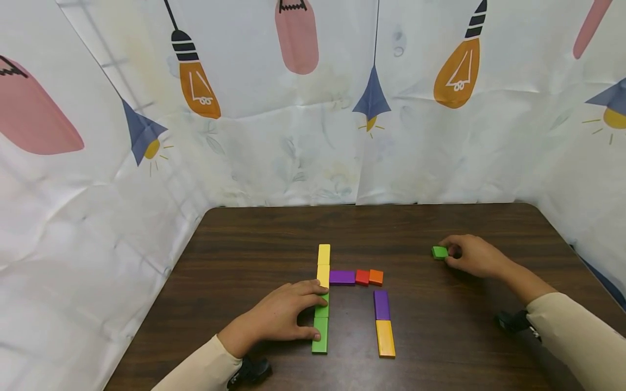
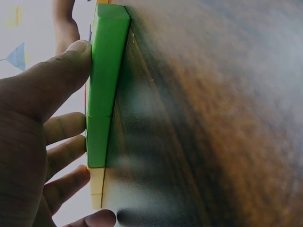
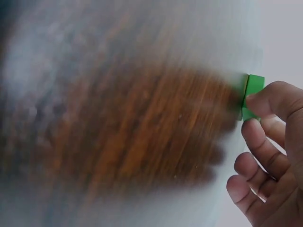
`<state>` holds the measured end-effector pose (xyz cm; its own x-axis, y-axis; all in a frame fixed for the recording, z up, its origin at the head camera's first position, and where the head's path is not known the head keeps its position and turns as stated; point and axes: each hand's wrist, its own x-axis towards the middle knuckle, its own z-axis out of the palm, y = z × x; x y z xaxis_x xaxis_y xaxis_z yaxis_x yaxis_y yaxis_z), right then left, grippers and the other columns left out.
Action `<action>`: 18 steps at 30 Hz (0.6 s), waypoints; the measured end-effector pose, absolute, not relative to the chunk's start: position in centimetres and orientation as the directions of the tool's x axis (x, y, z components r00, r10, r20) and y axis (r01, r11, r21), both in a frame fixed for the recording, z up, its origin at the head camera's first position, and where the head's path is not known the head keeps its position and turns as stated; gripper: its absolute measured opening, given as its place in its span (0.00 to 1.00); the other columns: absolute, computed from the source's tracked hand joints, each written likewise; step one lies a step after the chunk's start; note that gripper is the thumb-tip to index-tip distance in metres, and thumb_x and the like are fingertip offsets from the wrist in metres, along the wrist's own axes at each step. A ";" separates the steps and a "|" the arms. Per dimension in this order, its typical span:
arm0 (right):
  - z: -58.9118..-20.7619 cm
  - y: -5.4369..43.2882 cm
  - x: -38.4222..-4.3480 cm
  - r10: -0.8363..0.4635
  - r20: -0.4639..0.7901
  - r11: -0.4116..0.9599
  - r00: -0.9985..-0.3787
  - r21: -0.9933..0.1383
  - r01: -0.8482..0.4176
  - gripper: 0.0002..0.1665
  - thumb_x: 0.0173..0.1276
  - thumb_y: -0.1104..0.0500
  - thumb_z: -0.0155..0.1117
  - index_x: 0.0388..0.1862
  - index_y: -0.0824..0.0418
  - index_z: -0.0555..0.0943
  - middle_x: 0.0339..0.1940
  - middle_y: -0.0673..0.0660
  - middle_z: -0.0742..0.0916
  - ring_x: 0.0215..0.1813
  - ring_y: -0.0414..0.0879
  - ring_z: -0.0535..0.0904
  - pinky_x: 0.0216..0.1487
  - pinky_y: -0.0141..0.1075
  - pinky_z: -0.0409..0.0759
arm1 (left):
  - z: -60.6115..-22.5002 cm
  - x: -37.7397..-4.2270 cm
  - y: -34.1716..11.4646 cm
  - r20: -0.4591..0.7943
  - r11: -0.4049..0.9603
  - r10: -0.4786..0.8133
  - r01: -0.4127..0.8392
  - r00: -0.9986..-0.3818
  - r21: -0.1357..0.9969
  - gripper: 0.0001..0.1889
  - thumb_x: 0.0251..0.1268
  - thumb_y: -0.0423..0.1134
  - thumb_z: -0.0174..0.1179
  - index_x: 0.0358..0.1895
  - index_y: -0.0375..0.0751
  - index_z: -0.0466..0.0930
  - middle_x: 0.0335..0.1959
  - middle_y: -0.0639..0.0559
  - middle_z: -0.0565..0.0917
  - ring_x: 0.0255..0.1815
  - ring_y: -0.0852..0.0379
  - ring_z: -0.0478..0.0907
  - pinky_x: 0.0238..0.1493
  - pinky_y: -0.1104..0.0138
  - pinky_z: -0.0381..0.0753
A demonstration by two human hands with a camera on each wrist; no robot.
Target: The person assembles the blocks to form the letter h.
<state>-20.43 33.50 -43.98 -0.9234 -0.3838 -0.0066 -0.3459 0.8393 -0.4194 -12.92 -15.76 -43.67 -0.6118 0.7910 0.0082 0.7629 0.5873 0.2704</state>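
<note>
My left hand [image 1: 281,314] lies over a straight column of blocks, its fingertips and thumb touching the tops and side. Two yellow blocks [image 1: 324,254] make the far end of that column and green blocks [image 1: 320,343] the near end; in the left wrist view the thumb touches the nearest green block [image 2: 106,71]. At the right, away from the other blocks, my right hand [image 1: 475,256] pinches a small green block [image 1: 439,252] between thumb and fingers. The right wrist view shows this small block upright beside the thumb, low over the wood.
From the column a purple block [image 1: 342,278], a red block [image 1: 362,277] and an orange block [image 1: 376,277] run rightward in a row. Below it stand another purple block [image 1: 382,305] and a yellow-orange block [image 1: 385,339], end to end. A patterned curtain [image 1: 313,152] hangs behind the dark wooden table [image 1: 254,239].
</note>
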 end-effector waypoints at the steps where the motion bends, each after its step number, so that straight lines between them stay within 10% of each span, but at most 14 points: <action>1: -44.0 33.4 -20.4 -0.387 0.005 0.838 -0.922 -0.415 -0.354 0.20 0.68 0.59 0.71 0.56 0.66 0.83 0.41 0.52 0.86 0.41 0.46 0.81 0.40 0.46 0.80 | -43.7 -12.9 -15.8 0.009 0.587 0.791 0.763 -0.612 0.269 0.31 0.62 0.67 0.66 0.65 0.57 0.80 0.75 0.60 0.69 0.78 0.56 0.60 0.66 0.47 0.73; 8: -43.8 31.4 -19.5 -0.394 0.078 0.831 -0.916 -0.395 -0.391 0.20 0.67 0.58 0.72 0.56 0.63 0.84 0.53 0.62 0.86 0.57 0.64 0.79 0.51 0.60 0.79 | -43.5 -12.9 -15.7 0.006 0.589 0.791 0.764 -0.611 0.263 0.31 0.62 0.68 0.65 0.65 0.57 0.80 0.75 0.60 0.69 0.78 0.56 0.60 0.66 0.47 0.73; 18: -43.5 27.6 -18.0 -0.437 0.116 0.812 -0.892 -0.376 -0.447 0.19 0.64 0.56 0.75 0.53 0.57 0.86 0.51 0.54 0.86 0.54 0.55 0.81 0.48 0.53 0.82 | -43.5 -12.9 -15.7 0.010 0.588 0.791 0.764 -0.612 0.266 0.31 0.62 0.67 0.66 0.64 0.57 0.80 0.75 0.59 0.69 0.78 0.56 0.60 0.67 0.48 0.72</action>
